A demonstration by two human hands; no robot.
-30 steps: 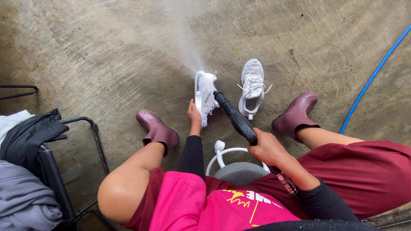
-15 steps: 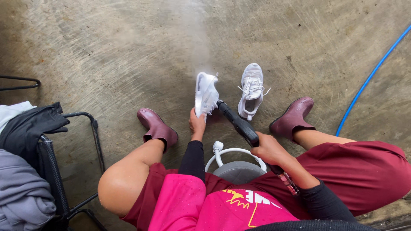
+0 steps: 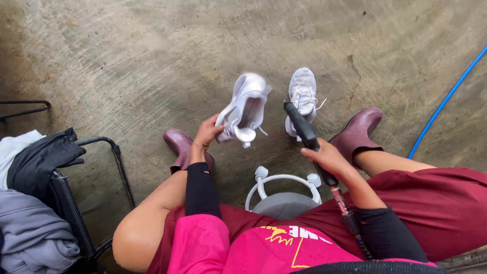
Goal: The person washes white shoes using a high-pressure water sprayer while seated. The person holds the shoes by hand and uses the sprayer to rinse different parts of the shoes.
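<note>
My left hand point(image 3: 205, 136) has its grip clenched on a white sneaker point(image 3: 244, 107) held above the wet concrete floor point(image 3: 127, 61), my right hand point(image 3: 327, 157) grasps a black spray wand point(image 3: 304, 129), second white sneaker point(image 3: 302, 97) lies on the floor beside my maroon boot point(image 3: 358, 132).

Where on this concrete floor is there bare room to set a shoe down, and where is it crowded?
Free: the wide grey concrete floor beyond the white sneaker lying on the ground, and the stretch between the left maroon rubber boot and the black metal chair frame. Crowded: between the boots, where the left hand, right hand and black spray wand work.
</note>
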